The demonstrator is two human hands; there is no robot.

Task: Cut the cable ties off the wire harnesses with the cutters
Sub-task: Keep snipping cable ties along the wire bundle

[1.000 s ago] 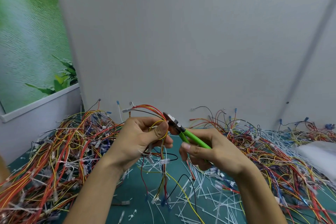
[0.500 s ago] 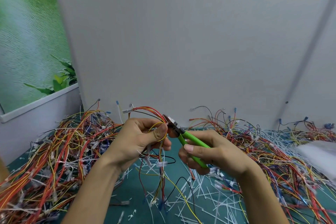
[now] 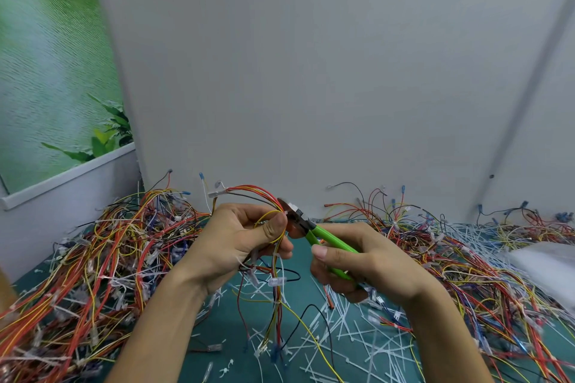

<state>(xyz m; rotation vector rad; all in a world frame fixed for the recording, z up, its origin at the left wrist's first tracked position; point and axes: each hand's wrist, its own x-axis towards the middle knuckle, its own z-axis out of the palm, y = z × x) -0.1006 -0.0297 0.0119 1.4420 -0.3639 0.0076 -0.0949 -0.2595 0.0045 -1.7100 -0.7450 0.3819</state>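
Within the right hand's (image 3: 373, 267) grip the cutters' (image 3: 317, 232) handle ends are hidden; within the left hand's (image 3: 236, 239), a stretch of harness (image 3: 258, 191).

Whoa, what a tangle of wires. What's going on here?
A person is snipping plastic ties off bundles of coloured wire. The left hand grips one wire bundle above the table, and the right hand holds green-handled cutters with their tip at the bundle beside the left thumb. Whether the blades are on a tie is too small to tell. A heap of bundles lies to the left, and cut white ties litter the green table.
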